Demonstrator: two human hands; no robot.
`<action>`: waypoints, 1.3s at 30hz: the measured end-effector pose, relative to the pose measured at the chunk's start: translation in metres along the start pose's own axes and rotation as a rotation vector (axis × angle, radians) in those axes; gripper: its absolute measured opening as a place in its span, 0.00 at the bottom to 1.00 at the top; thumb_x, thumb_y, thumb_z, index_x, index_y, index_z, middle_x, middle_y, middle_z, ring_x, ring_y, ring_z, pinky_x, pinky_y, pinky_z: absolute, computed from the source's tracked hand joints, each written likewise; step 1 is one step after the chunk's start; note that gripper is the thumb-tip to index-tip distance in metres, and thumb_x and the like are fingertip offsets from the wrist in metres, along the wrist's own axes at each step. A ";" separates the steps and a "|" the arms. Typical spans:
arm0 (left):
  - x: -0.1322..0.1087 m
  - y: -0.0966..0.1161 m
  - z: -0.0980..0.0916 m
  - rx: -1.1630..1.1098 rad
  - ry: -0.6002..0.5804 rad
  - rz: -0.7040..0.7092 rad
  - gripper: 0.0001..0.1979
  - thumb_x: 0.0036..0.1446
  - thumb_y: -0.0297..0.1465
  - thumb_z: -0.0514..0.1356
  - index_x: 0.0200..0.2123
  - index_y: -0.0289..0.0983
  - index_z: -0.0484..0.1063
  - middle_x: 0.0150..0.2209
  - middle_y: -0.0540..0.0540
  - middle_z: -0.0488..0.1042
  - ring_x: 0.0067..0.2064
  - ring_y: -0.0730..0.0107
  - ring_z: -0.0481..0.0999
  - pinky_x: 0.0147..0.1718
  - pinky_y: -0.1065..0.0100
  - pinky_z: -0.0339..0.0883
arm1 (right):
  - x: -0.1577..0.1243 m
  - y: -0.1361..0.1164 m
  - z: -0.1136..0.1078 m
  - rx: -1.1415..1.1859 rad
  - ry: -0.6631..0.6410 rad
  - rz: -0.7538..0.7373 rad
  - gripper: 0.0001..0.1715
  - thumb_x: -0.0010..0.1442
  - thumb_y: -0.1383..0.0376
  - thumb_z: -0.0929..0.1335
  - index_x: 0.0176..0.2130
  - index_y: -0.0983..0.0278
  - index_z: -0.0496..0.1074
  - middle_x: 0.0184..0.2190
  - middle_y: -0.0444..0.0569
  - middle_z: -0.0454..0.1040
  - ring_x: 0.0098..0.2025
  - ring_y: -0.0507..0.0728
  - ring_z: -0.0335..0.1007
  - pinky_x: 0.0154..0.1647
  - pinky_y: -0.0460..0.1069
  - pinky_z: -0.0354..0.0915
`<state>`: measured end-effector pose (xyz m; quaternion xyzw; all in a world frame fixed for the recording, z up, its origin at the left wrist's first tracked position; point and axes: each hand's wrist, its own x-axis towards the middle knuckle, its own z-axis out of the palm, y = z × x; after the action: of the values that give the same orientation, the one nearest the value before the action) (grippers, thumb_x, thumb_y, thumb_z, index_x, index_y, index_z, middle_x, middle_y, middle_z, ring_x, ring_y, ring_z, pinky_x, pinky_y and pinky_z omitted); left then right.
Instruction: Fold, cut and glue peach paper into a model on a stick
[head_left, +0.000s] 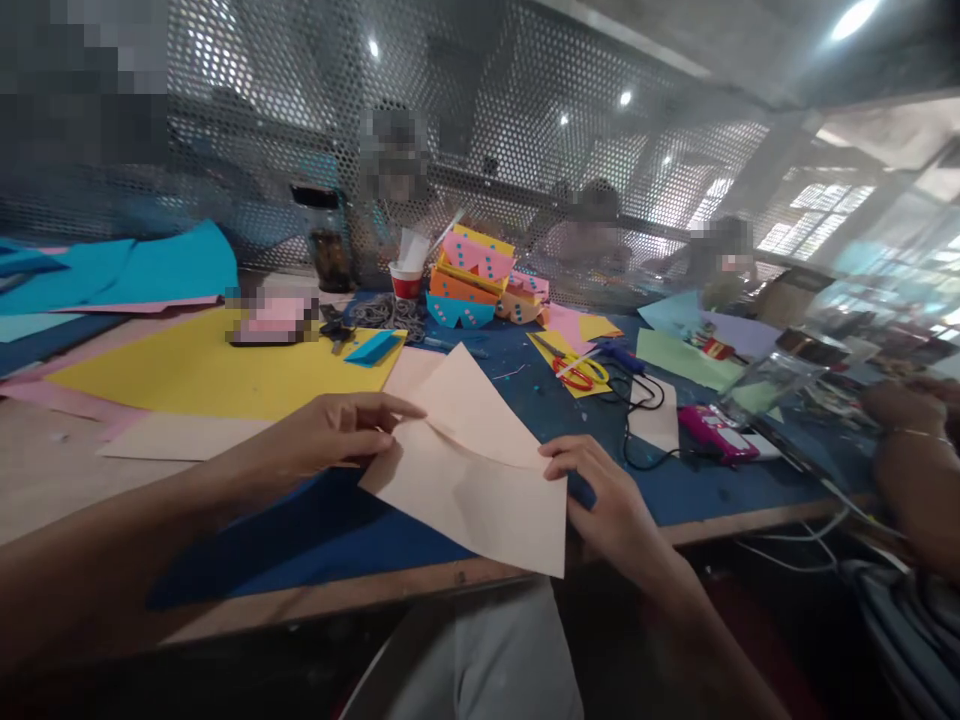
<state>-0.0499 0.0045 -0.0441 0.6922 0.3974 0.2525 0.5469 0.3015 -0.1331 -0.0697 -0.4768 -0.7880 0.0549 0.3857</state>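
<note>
A pale peach sheet of paper (pixel 480 500) is held between both hands over the front edge of the table, with its near edge curving past the rim. My left hand (pixel 352 430) pinches its left side, the index finger stretched along the top. At the right corner, my right hand (pixel 592 485) grips the sheet between thumb and fingers. Behind it, a pointed peach flap (pixel 480 400) rises; whether it is part of the same sheet or a second one I cannot tell.
Yellow paper (pixel 187 370) and blue paper (pixel 150 265) lie left. Behind stand folded paper glasses (pixel 476 265), a paper cup (pixel 406 280) and a jar (pixel 328 245). Rightward are scissors (pixel 581 372), a corded glue gun (pixel 624 358), a pink device (pixel 716 433) and another person's arm (pixel 915 470).
</note>
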 end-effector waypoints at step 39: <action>-0.017 -0.023 0.021 0.769 0.038 0.809 0.19 0.67 0.27 0.61 0.55 0.53 0.80 0.51 0.49 0.86 0.52 0.60 0.85 0.50 0.60 0.77 | -0.040 0.025 -0.020 -0.180 0.003 -0.015 0.20 0.68 0.73 0.65 0.53 0.57 0.79 0.55 0.50 0.83 0.62 0.62 0.77 0.66 0.65 0.71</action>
<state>-0.0493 -0.0189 -0.0698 0.9346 0.1735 0.2916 0.1070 0.3423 -0.1572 -0.0898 -0.5035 -0.7927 -0.0200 0.3429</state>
